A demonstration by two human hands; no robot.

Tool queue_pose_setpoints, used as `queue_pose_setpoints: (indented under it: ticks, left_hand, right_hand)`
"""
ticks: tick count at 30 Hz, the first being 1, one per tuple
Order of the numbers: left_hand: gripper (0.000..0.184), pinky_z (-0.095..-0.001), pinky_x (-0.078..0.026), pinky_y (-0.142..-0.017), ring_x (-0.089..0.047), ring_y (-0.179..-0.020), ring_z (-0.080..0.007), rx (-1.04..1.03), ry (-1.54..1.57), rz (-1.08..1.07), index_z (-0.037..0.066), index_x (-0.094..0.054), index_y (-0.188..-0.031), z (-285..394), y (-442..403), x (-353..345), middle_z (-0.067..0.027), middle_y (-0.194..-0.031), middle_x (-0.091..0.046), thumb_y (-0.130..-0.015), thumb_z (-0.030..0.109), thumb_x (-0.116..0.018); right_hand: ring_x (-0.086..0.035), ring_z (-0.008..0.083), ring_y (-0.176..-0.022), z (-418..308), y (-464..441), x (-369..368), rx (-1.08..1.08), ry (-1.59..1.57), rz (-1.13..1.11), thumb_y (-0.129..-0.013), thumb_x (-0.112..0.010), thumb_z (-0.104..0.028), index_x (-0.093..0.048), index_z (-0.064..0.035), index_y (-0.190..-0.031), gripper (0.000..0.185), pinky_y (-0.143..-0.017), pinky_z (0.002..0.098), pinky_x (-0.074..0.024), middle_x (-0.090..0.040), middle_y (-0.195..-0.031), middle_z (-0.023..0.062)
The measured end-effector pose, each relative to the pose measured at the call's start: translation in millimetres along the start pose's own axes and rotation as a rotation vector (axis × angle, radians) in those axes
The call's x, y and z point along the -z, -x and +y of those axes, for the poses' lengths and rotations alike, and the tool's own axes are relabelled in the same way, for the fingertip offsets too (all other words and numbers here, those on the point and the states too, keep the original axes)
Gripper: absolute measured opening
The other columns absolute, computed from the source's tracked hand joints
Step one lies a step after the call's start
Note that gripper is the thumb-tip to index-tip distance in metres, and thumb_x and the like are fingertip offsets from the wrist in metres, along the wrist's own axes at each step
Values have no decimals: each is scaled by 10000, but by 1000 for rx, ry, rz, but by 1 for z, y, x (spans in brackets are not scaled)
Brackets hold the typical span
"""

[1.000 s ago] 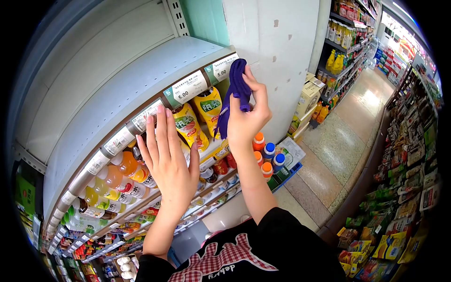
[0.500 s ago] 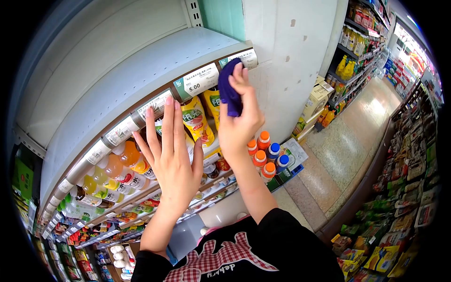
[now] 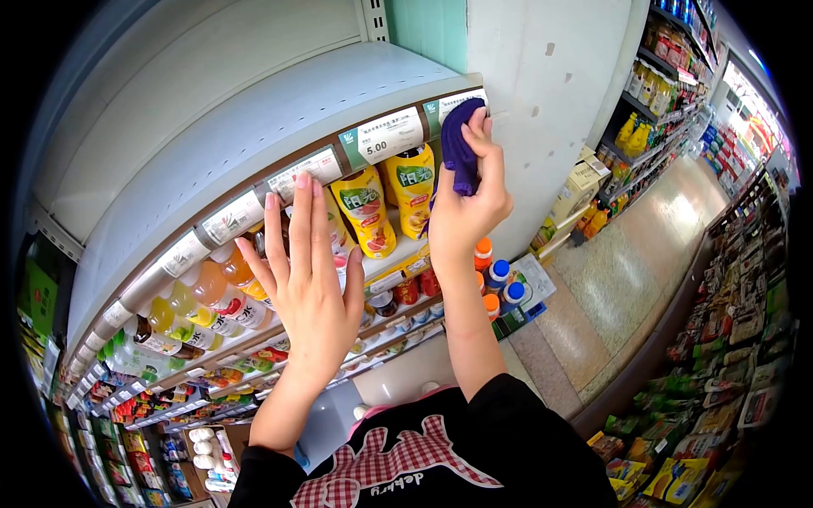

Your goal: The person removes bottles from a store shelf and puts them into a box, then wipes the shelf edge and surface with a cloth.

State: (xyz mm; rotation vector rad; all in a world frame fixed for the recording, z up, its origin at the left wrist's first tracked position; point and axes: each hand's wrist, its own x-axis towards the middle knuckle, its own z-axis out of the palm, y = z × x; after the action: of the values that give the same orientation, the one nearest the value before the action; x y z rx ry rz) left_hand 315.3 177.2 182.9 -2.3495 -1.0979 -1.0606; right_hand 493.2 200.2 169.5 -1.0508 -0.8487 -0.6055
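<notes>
A dark purple cloth (image 3: 460,151) is gripped in my right hand (image 3: 476,199), its upper end over the price label at the right end of the shelf's front strip. My left hand (image 3: 315,292) is spread flat, fingertips on the lower edge of another price label (image 3: 303,169). Between the two hands, a label reading 5.00 (image 3: 385,137) shows uncovered. Below it stand yellow drink bottles (image 3: 364,212) with green-and-white lettering. Part of the bottle row is hidden behind my left hand.
Orange and pale juice bottles (image 3: 224,296) line the shelf below, to the left. A white pillar (image 3: 542,102) adjoins the shelf's right end. Orange- and blue-capped bottles (image 3: 500,271) stand low beside it. The tiled aisle (image 3: 627,245) runs off to the right, past packaged goods (image 3: 677,440).
My right hand and the cloth have moved right along the label strip, towards the shelf's end. My left hand stays spread on the strip, slightly further left relative to the labels. The view has shifted slightly.
</notes>
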Motion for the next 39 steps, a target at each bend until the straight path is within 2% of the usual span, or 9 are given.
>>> queue_pose_setpoints:
  ticks: [5, 8, 13, 21, 25, 29, 32, 34, 39]
  left_hand:
    - [727, -556, -5, -1149, -223, -1440, -320, 13, -3, 10, 55, -353, -1465, -4, 3, 1, -59, -1544, -305, -803, 150, -638]
    - [737, -554, -3, -1150, -226, -1438, -324, 17, -10, -2, 51, -352, -1464, -3, 3, 2, -70, -1543, -304, -793, 153, -640]
    - [740, -555, 11, -1148, -228, -1440, -316, 28, -5, -3, 45, -347, -1466, -3, 3, 3, -80, -1541, -304, -794, 162, -632]
    - [704, -572, 22, -1140, -238, -1441, -290, 94, -13, 50, 37, -354, -1462, -12, 11, 7, -75, -1535, -316, -821, 156, -619]
    - [709, -579, 22, -1138, -235, -1442, -295, 97, -14, 48, 26, -351, -1460, -14, 12, 6, -86, -1536, -311, -818, 169, -616]
    - [730, -582, 27, -1137, -233, -1442, -300, 100, -4, 44, 24, -338, -1464, -14, 12, 6, -93, -1537, -308, -805, 169, -616]
    - [733, -585, 33, -1136, -231, -1443, -298, 113, 4, 66, 26, -336, -1466, -15, 13, 4, -93, -1536, -310, -803, 168, -617]
    - [733, -588, 37, -1134, -230, -1443, -296, 133, -1, 81, 27, -335, -1467, -17, 14, 5, -92, -1536, -311, -805, 168, -616]
    - [711, -564, 19, -1145, -232, -1439, -305, 190, -53, 95, 41, -336, -1467, -29, 18, 14, -98, -1528, -324, -830, 195, -612]
  right_hand:
    - [-458, 353, -1315, -21, 9, 7, 55, 159, -159, -781, -561, 76, -586, 10, -1127, 353, -1126, 514, -241, -551, -1325, 224]
    - [-440, 351, -1328, -24, 17, 3, 78, 102, -194, -781, -559, 37, -571, -8, -1191, 412, -1149, 549, -118, -537, -1344, 214]
    - [-449, 362, -1318, -35, 28, -3, 141, 35, -241, -810, -542, -26, -567, 4, -1209, 401, -1120, 576, -204, -551, -1330, 207]
    - [-377, 394, -1358, -35, 29, -2, 107, 4, -308, -802, -506, 12, -433, 9, -1403, 605, -1118, 560, -213, -466, -1408, 226]
    - [-375, 396, -1359, -45, 33, -3, 164, -33, -367, -804, -487, 14, -473, 10, -1374, 570, -1116, 552, -227, -478, -1397, 227]
    - [-357, 396, -1370, -59, 46, -6, 171, -108, -493, -822, -488, 17, -482, -10, -1375, 554, -1125, 536, -220, -468, -1413, 211]
    - [-359, 377, -1376, -55, 45, -5, 179, -111, -493, -796, -463, 11, -499, -3, -1360, 565, -1136, 539, -188, -485, -1405, 197]
    - [-362, 365, -1379, -52, 44, -5, 187, -77, -485, -820, -471, -21, -504, -7, -1357, 538, -1147, 545, -133, -488, -1407, 187]
    - [-371, 358, -1375, -54, 46, -10, 136, -5, -378, -843, -469, -45, -491, 0, -1368, 527, -1139, 574, -96, -494, -1404, 180]
